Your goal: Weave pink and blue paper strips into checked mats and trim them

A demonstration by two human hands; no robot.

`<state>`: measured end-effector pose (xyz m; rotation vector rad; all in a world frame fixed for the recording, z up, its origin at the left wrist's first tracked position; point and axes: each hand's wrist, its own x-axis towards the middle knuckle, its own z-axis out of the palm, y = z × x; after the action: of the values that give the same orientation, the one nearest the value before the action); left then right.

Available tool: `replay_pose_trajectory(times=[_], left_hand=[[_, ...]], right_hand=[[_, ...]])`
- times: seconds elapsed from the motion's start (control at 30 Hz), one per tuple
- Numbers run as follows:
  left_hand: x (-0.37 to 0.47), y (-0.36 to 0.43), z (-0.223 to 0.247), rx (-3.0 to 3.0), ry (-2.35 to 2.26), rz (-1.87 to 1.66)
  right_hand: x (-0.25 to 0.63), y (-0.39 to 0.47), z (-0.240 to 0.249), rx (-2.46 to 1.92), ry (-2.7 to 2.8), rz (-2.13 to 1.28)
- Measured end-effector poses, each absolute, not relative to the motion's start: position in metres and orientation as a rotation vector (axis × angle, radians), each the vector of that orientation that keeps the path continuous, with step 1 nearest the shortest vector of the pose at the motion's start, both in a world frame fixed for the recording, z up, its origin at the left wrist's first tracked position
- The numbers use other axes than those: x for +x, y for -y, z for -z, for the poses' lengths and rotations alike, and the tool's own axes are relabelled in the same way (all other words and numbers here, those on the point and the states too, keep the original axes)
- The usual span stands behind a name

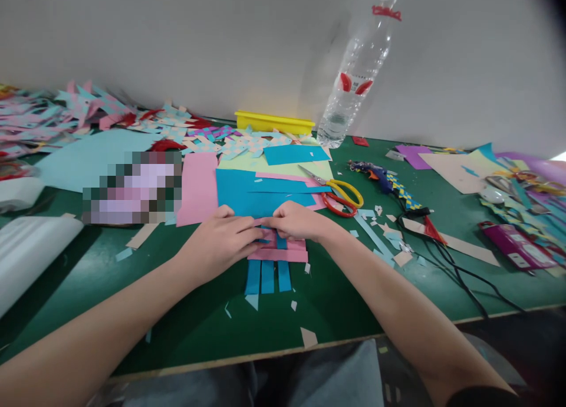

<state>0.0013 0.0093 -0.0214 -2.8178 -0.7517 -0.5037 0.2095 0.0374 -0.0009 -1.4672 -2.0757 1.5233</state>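
Observation:
A small weave of pink and blue paper strips (283, 255) lies on the green table in front of me. Blue strip ends (267, 277) stick out toward me below a pink crosswise strip. My left hand (227, 242) comes over the weave from the left, its fingers closed together on the strips. From the right, my right hand (298, 221) is curled, with its index fingertip meeting the left fingertips at the weave's far edge. The fingers hide part of the strips there. Just beyond the hands lies a blue paper sheet (234, 191).
Scissors (338, 193) with yellow and red handles lie beyond my right hand. A glue gun (375, 177) with a black cable, a tilted plastic bottle (354, 76) and a purple box (515, 248) are to the right. Pink paper (197, 189) and piled woven strips (84, 109) are left.

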Motion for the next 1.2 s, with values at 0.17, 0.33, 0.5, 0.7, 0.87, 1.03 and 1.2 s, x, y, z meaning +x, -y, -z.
replay_pose_trajectory(times=[0.17,0.33,0.5,0.7,0.87,1.03,1.2], left_hand=[[0.0035,-0.0079,0.0189,-2.728,0.654,0.566],[0.0054,-0.0073,0.0173,-2.656,0.565,0.536],[0.0051,-0.0085,0.0174,-2.672,0.526,0.551],[0.0027,-0.0087,0.0183,-2.680,0.542,0.570],[0.0033,-0.0082,0.0183,-2.656,0.537,0.526],[0.0044,-0.0083,0.0166,-2.629,0.517,0.547],[0.0059,-0.0079,0.0155,-2.608,0.513,0.559]], right_hand=[[0.2092,-0.0370,-0.0009,-1.469,2.088,-1.508],[0.2095,-0.0372,0.0001,-1.473,2.119,-1.463],[0.2093,-0.0373,0.0005,-1.468,2.152,-1.432],[0.2094,-0.0377,0.0008,-1.454,2.154,-1.440],[0.2099,-0.0378,0.0025,-1.454,2.142,-1.464],[0.2103,-0.0382,0.0040,-1.442,2.146,-1.469],[0.2084,-0.0371,0.0001,-1.485,2.135,-1.443]])
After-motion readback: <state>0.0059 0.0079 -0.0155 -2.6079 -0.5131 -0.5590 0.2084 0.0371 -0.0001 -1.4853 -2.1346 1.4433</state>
